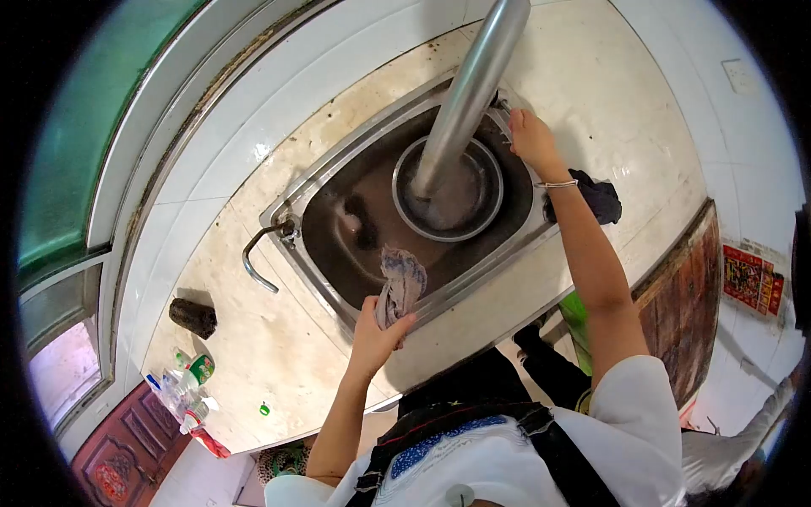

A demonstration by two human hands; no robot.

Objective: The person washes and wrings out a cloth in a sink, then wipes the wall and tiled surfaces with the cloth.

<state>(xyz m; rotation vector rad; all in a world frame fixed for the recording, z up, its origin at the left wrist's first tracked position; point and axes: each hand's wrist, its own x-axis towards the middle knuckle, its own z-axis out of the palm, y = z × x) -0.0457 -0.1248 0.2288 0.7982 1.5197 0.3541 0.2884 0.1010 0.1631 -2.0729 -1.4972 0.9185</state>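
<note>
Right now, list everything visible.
counter: 1, cream, centre
sink: 1, grey, centre
basin: 1, grey, in sink
pipe: 1, silver, over basin
tap: 1, silver, sink's left
rag: 1, grey, sink's near rim
cloth: 1, black, sink's right
block: 1, brown, counter left
bottles: several, mixed, counter left
cap: 1, green, by bottles
panel: 1, brown, right
poster: 1, red, right
window: 1, green, left
door: 1, red, lower left
shirt: 1, white, bottom
left hand: 1, bare, holding rag
right hand: 1, bare, right rim

Even indoor light, soft shadows, small tile glare; strong fisheye bending (black corners too).
</note>
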